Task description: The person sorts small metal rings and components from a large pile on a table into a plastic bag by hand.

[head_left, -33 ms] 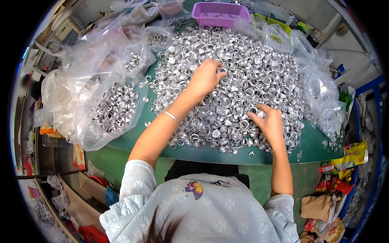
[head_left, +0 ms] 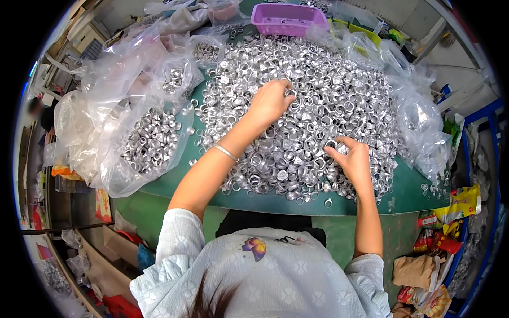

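A green surface (head_left: 413,191) fills the middle of the view, and nearly all of it lies under a wide heap of small silver metal rings (head_left: 313,106), spread from the far edge down to the near rim just in front of the person. Large clear plastic bags (head_left: 101,111) slump along the left side of the surface; the biggest, nearest one holds a mound of the same silver rings (head_left: 151,140), and smaller bags behind it hold more. More clear plastic (head_left: 424,122) is crumpled along the right edge of the heap. At the far end, touching the top of the heap, stands a purple plastic basket (head_left: 289,18). Coloured packets (head_left: 450,222) lie low at the right, beside the surface.

The person leans over the near rim in a pale patterned shirt (head_left: 275,275) with a butterfly print on the back. The left forearm, wearing a thin silver bracelet (head_left: 226,152), reaches out over the heap. The left hand (head_left: 270,100) rests palm down on the rings near the heap's middle, fingers curled loosely, with one ring (head_left: 290,93) pinched at the fingertips. The right hand (head_left: 352,159) lies closer in, on the right part of the heap, fingers drawn narrow around a single ring (head_left: 333,144) held at its thumb and forefinger. A few stray rings (head_left: 327,202) sit apart on the bare green near the rim.
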The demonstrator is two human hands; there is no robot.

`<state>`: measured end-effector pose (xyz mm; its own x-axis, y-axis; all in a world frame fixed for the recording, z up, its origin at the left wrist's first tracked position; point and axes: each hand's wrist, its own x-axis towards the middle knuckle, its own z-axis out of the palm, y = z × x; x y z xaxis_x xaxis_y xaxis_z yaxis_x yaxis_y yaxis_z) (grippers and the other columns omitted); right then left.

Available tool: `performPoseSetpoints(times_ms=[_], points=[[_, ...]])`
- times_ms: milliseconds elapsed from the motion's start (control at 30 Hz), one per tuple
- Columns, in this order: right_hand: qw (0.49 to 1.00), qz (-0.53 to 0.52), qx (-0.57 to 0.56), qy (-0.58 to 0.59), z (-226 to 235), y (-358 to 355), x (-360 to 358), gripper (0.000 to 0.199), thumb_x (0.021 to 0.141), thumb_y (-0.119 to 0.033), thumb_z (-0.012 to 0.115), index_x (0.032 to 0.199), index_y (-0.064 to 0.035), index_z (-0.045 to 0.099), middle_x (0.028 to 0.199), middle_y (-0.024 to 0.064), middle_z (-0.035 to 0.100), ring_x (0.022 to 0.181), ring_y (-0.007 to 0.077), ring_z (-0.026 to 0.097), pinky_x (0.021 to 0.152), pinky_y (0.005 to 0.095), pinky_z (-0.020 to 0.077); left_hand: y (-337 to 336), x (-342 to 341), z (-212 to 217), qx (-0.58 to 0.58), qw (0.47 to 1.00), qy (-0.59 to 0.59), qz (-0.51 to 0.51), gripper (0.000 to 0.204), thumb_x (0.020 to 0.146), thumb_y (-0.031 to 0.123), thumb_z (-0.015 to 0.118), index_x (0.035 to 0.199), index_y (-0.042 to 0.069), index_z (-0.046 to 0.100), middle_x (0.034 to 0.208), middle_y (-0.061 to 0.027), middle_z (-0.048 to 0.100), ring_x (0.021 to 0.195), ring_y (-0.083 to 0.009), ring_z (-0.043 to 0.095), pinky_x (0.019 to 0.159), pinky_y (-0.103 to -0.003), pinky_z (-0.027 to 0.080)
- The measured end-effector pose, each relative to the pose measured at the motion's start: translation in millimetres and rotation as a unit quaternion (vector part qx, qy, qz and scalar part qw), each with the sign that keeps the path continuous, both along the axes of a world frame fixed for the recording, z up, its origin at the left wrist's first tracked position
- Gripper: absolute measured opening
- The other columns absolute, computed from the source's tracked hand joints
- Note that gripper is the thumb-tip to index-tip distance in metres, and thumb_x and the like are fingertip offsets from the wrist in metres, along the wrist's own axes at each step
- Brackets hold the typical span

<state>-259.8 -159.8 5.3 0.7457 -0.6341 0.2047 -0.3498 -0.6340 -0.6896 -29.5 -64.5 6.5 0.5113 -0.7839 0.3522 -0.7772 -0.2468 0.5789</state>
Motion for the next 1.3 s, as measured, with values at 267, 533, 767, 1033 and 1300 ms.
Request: performPoseSetpoints(times_ms=[267,533,767,1033,1300], points=[[0.882,-0.072,0.418,-0.207,2.1,-17.8,-4.0,0.009,0.082,-0.011,0.064,0.084,-0.0029,0.062,0.067,0.0055,0.061,0.040,0.0070,0.047,0.032,0.0163,0.0275,-9.2,-2.4,7.9,-0.166,0.980,0.096,0.048,0.016,0.082,0.007,0.057,0.093,-0.002,0.063,0.083,-0.0140,0.066,0.071,-0.0211,0.063,0.064,-0.031,0.048],[0.618,0.014,0.680,-0.394,-1.7,-21.9,5.0,0.006,0.085,-0.004,0.055,0.090,-0.0057,0.052,0.103,0.0194,0.060,0.057,0.0144,0.058,0.033,0.0162,0.0354,43.9,-36.8,29.0,-0.177,0.552,0.804,-0.130,0.036,0.096,0.019,0.043,0.123,-0.004,0.044,0.060,0.0075,0.031,0.042,-0.0001,0.025,0.032,-0.014,0.019],[0.864,-0.060,0.428,-0.259,17.2,-21.8,19.6,0.016,0.085,-0.009,0.062,0.098,-0.0014,0.057,0.071,0.0068,0.059,0.049,0.0081,0.052,0.035,0.0150,0.0257,84.5,-71.2,12.3,-0.043,0.850,0.514,-0.106,0.030,0.093,0.014,0.047,0.117,-0.003,0.053,0.060,0.0028,0.050,0.041,-0.0064,0.040,0.039,-0.020,0.032],[0.974,-0.026,-0.224,-0.002,7.4,-28.7,9.8,0.028,0.071,-0.015,0.074,0.093,-0.0027,0.063,0.081,0.0152,0.060,0.060,0.0279,0.058,0.057,0.0377,0.0454,113.9,-97.2,25.7,0.013,0.991,0.027,-0.131,0.027,0.083,0.009,0.060,0.108,0.002,0.058,0.082,-0.0172,0.062,0.064,-0.0267,0.062,0.055,-0.034,0.046],[0.938,-0.094,-0.267,0.199,11.7,-0.7,35.1,0.022,0.077,-0.016,0.066,0.088,-0.0006,0.054,0.094,0.0184,0.055,0.073,0.0395,0.061,0.061,0.0481,0.0485,150.7,-85.0,-1.9,-0.252,0.543,0.790,-0.132,0.019,0.088,0.012,0.054,0.103,0.000,0.060,0.062,0.0008,0.044,0.046,-0.0028,0.035,0.034,-0.015,0.024]])
